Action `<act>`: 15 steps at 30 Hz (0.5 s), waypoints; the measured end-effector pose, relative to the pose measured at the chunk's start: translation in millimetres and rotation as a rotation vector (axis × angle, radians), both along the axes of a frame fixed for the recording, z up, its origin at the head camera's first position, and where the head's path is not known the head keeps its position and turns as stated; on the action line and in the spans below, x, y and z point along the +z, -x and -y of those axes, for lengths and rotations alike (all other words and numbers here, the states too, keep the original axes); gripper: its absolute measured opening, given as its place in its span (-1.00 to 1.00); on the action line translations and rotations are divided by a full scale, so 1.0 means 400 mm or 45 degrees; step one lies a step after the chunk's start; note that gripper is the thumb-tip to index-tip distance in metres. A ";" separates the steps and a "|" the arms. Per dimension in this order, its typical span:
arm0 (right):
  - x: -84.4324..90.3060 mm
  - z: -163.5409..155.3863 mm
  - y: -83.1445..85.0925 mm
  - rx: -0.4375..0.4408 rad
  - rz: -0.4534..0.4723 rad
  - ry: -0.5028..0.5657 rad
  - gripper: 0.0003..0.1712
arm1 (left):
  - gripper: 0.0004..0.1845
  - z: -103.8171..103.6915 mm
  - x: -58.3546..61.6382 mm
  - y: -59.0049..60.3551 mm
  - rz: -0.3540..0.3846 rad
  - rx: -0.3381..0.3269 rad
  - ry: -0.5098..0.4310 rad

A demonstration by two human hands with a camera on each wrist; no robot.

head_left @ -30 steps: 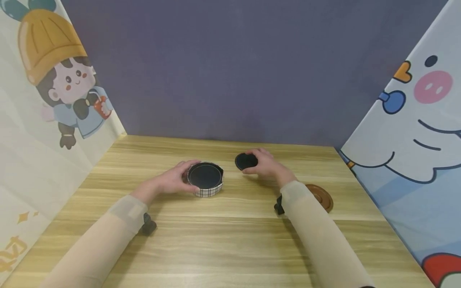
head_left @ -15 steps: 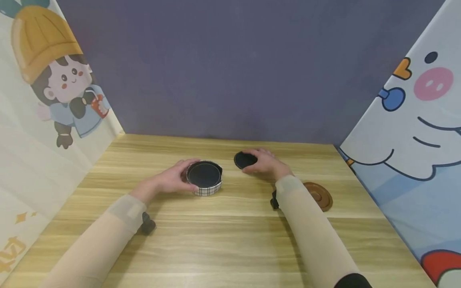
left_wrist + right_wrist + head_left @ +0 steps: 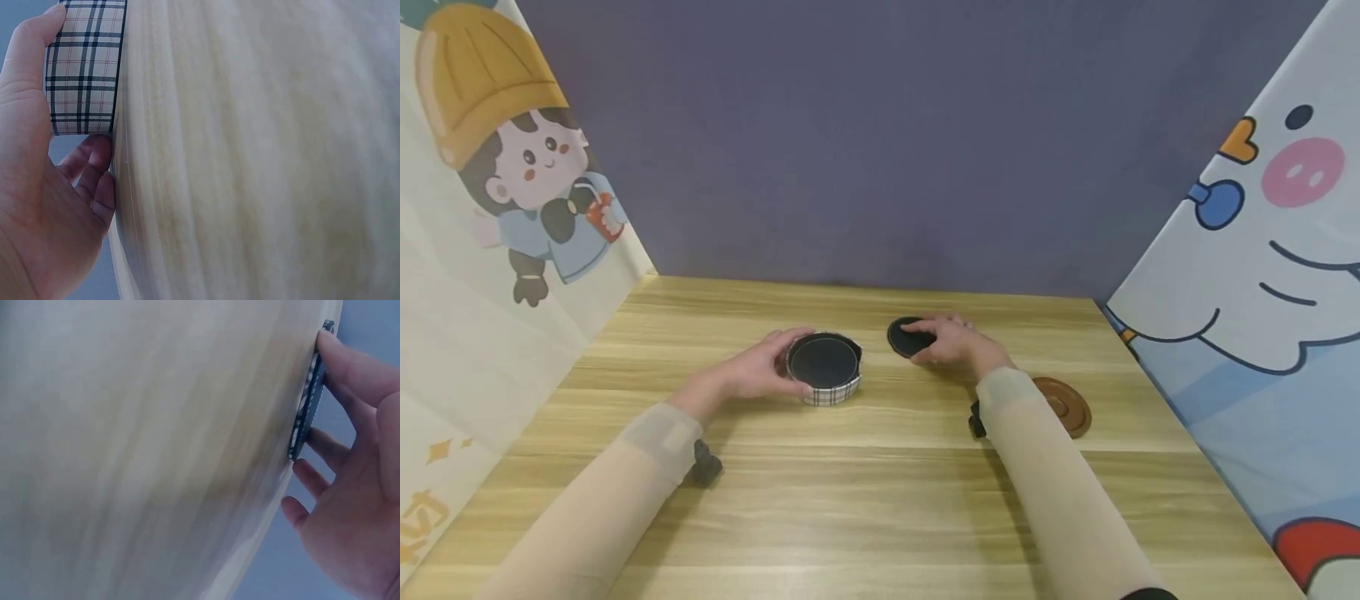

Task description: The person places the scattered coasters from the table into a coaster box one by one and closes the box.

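Observation:
In the head view my left hand [image 3: 758,367] grips a round plaid coaster holder [image 3: 829,395] from its left side, thumb at the near wall and fingers around the back. A black coaster [image 3: 823,363] fills the top of the holder. The left wrist view shows the thumb against the holder's plaid wall [image 3: 86,69]. Further right, my right hand [image 3: 953,342] holds another round black coaster [image 3: 904,338] by its edge, its index finger over the top. Seen edge-on in the right wrist view, this coaster [image 3: 307,403] lies flat at the table surface between thumb and fingers.
A brown round lid-like disc [image 3: 1064,407] lies beside the right forearm, partly covered by the sleeve. The wooden table [image 3: 850,517] ends at a grey-purple panel [image 3: 880,150] behind, with printed cartoon panels at both sides.
My right index finger has shifted from the coaster's far edge onto its top. The left hand and the holder stay put; the view has shifted slightly.

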State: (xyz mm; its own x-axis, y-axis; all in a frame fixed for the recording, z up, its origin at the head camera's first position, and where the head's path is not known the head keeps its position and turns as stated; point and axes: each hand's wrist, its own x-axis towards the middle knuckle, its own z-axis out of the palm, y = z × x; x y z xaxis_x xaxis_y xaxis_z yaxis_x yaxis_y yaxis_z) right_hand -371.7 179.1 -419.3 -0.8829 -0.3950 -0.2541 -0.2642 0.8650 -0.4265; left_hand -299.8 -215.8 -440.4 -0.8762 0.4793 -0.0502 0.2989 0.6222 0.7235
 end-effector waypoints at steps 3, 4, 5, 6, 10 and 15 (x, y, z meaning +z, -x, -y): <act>0.009 -0.001 -0.010 0.042 0.007 -0.043 -0.20 | 0.21 -0.002 0.003 -0.004 0.006 0.001 -0.006; 0.011 -0.002 -0.013 0.054 0.007 -0.056 -0.20 | 0.21 -0.002 0.004 -0.005 0.004 0.001 -0.005; 0.013 -0.002 -0.016 0.072 0.002 -0.072 -0.20 | 0.21 -0.002 0.005 -0.005 0.005 0.003 -0.004; 0.014 -0.003 -0.019 0.086 0.002 -0.082 -0.20 | 0.21 -0.002 0.005 -0.005 0.002 0.003 -0.003; 0.016 -0.010 -0.035 0.139 0.005 -0.111 -0.19 | 0.20 -0.003 0.005 -0.006 -0.001 0.001 -0.002; 0.020 -0.018 -0.064 0.192 0.018 -0.106 -0.19 | 0.20 -0.006 0.004 -0.006 0.014 0.004 -0.007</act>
State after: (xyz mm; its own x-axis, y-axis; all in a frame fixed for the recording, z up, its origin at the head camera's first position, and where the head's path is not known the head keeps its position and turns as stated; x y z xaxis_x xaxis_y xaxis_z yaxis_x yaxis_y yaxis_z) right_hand -346.0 186.2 -411.3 -0.8114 -0.4994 -0.3038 -0.3878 0.8488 -0.3595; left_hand -297.5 -213.3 -438.6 -0.8770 0.4772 -0.0570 0.2893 0.6189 0.7302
